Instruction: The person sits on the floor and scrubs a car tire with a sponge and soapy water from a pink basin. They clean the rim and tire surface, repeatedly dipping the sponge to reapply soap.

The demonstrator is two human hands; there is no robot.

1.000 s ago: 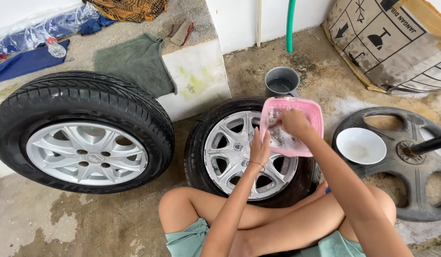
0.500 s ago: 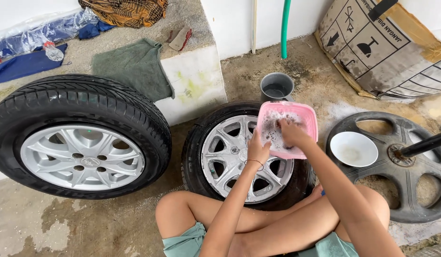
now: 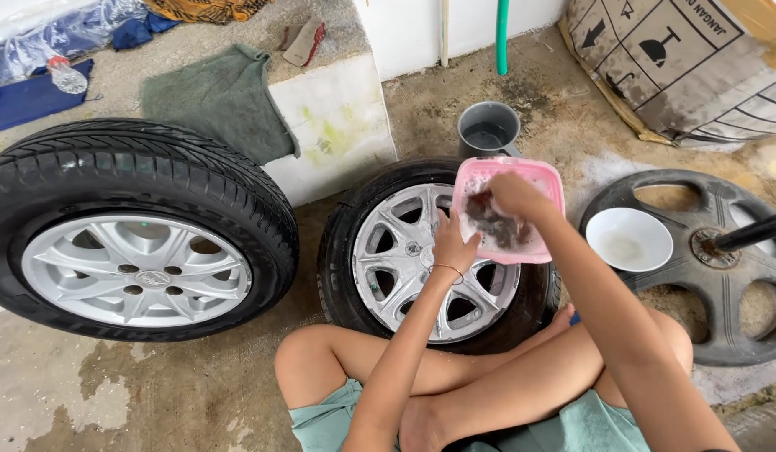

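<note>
I sit cross-legged on the floor in front of a car wheel [image 3: 405,259] with a silver alloy rim, lying flat. My left hand [image 3: 452,245] holds a pink rectangular tub [image 3: 543,188] by its near left edge, over the wheel. My right hand [image 3: 513,197] is inside the tub, closed on a dark soapy sponge [image 3: 488,219] in foamy water.
A second, larger wheel [image 3: 137,234] lies to the left. A grey cup [image 3: 488,128] stands behind the pink tub. A white bowl [image 3: 629,238] rests on a black wheel cover [image 3: 723,276] at right. A green cloth [image 3: 216,100] lies on a raised step; a cardboard box [image 3: 681,67] sits back right.
The view has shifted a little. My right hand has kept working the sponge inside the pink tub, which my left hand still holds over the wheel.
</note>
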